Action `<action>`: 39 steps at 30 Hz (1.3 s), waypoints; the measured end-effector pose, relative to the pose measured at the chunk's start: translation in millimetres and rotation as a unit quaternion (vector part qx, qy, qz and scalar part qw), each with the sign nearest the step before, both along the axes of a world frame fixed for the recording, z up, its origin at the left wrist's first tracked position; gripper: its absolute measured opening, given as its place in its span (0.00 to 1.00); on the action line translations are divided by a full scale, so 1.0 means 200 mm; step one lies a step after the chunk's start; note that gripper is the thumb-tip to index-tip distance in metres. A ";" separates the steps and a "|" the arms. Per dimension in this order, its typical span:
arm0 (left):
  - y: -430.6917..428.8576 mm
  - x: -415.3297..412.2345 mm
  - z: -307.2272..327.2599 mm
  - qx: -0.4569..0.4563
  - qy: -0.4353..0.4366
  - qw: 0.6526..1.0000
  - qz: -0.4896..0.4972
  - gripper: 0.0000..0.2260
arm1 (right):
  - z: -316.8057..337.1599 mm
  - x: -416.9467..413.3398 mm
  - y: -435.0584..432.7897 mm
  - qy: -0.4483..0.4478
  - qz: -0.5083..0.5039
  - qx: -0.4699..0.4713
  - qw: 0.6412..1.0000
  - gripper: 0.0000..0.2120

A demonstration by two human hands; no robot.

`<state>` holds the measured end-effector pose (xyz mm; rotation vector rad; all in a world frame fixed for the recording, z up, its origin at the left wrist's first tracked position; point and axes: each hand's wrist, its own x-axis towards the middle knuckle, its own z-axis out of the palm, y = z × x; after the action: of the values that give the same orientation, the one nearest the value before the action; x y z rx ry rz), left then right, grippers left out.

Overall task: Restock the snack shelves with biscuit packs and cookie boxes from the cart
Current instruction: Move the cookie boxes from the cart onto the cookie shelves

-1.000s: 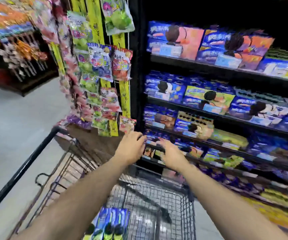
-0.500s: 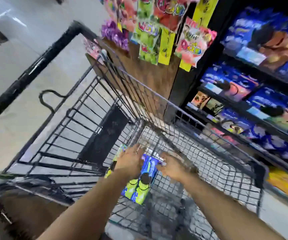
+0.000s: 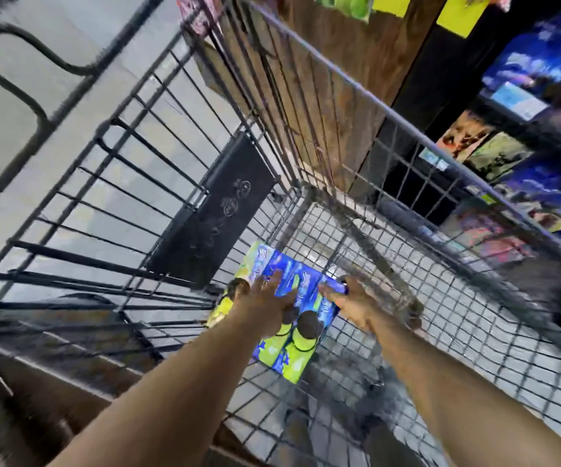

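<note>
Head view: the wire cart [image 3: 356,230] fills most of the frame, seen from above. Its only stock in sight is a small bunch of blue and lime-green cookie boxes [image 3: 301,352], lying flat on the mesh floor near the black flap [image 3: 215,210] on the cart's left wall.

Both arms reach down to them. The left hand [image 3: 265,305] lies on top of the boxes with its fingers stretched forward and spread, pressing rather than gripping (the thumb is hidden, so a pinch underneath cannot be ruled out). The right hand [image 3: 356,305] grips the right edge of the bunch, fingers curled over the far corner.

Beyond the cart's rim stand a wooden panel [image 3: 339,79] and, to the right, the shelves [image 3: 542,183], which look well filled with blue packs, though blur hides any gaps.

As a judgement, the restocking is far along. The cart seems nearly bare, and what is left is to lift this last bunch out and set it on a shelf.
</note>
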<state>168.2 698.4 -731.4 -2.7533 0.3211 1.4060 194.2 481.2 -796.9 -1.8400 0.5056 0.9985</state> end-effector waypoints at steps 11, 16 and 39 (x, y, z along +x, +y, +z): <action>-0.02 0.07 0.06 -0.044 0.047 0.996 0.060 0.30 | 0.13 -0.39 0.15 0.080 -0.213 0.178 0.957 0.44; -0.08 0.15 0.21 -0.191 -0.005 0.913 0.361 0.17 | 0.33 -0.39 0.10 0.105 -0.264 0.200 0.938 0.32; -1.94 0.10 2.18 -0.560 0.019 0.642 0.524 0.14 | 2.44 -0.60 -2.05 -0.045 -0.215 0.220 0.950 0.30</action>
<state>188.6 310.4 -296.1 -4.3007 -0.9989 1.7807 73.5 71.1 -308.6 -1.2952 0.5478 0.6601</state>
